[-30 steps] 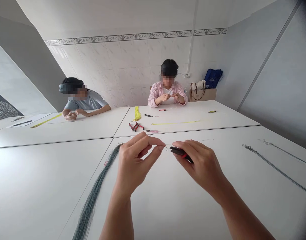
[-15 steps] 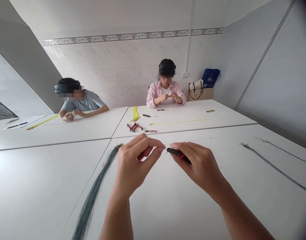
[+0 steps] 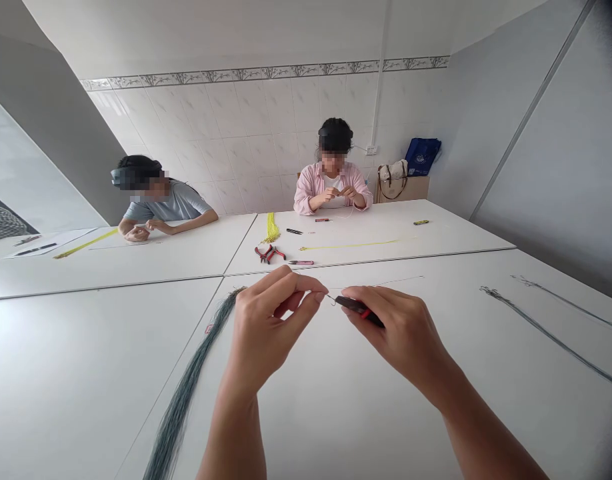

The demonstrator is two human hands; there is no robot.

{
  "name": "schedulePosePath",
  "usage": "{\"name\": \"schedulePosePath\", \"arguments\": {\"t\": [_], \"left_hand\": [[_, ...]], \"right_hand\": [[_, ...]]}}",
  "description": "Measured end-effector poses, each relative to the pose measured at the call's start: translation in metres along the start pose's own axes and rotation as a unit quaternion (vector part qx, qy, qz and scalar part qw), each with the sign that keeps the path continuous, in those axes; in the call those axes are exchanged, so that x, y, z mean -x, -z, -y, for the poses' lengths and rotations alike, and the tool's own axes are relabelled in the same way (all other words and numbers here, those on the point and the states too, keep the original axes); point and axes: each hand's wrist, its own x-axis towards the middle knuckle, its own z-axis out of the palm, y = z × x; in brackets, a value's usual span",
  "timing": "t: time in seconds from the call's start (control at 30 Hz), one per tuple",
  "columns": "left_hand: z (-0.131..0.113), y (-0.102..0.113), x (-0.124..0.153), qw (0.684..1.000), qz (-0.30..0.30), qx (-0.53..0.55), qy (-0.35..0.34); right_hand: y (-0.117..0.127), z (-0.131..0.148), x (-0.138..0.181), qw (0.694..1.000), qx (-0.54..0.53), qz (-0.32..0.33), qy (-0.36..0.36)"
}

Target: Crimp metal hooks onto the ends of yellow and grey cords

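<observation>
My left hand (image 3: 272, 313) is closed in a pinch, thumb against forefinger, on a thin wire hook (image 3: 333, 302). The hook's small curved end sticks out to the right of the fingertips. My right hand (image 3: 399, 323) is wrapped around dark pliers (image 3: 355, 307) with a touch of red at the handle. Their dark tip points left, right beside the hook; I cannot tell whether the two touch. Most of the pliers' handles are hidden in my palm. A faint thin thread (image 3: 401, 279) lies on the table behind my right hand.
A long bundle of blue-green cords (image 3: 189, 387) lies left of my left arm. Thinner cord bundles (image 3: 546, 325) lie at the right. Across the white table (image 3: 336, 413) are red-handled pliers (image 3: 270, 254), pink snips (image 3: 302, 263) and yellow cords (image 3: 271, 229). Two people (image 3: 333, 187) sit opposite, working by hand.
The gap between my left fingertips and the pliers' tip has widened slightly, showing more of the hook. Otherwise both hands keep nearly the same place and grip.
</observation>
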Motion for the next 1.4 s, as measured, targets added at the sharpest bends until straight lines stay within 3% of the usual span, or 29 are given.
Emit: {"name": "schedulePosePath", "arguments": {"t": [0.4, 1.4], "left_hand": [[0.0001, 0.0009, 0.0050, 0.988, 0.120, 0.063, 0.071], [-0.0019, 0.0037, 0.0042, 0.994, 0.092, 0.019, 0.053]], "right_hand": [[-0.0006, 0.0004, -0.0015, 1.000, -0.003, 0.001, 0.006], [0.0016, 0.0012, -0.0008, 1.000, -0.005, 0.011, 0.001]]}}
